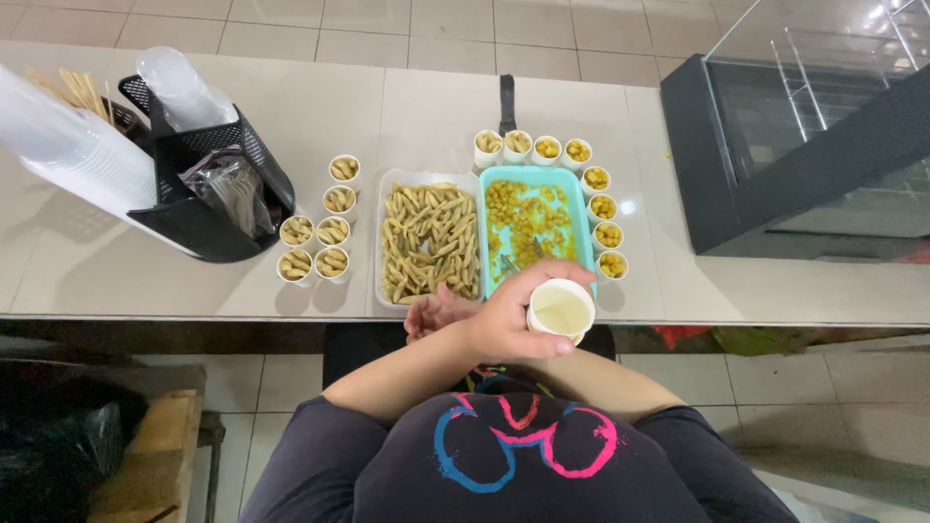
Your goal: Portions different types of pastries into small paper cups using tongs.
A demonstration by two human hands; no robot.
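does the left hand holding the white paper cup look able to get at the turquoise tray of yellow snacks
Probably yes: the left hand holds the empty white paper cup right at the near edge of the turquoise tray, arms crossed, with nothing between them.

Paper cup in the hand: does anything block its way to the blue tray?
Nothing visible does. The left hand holds the paper cup right at the blue tray's near edge; the right hand sits aside, by the clear tray.
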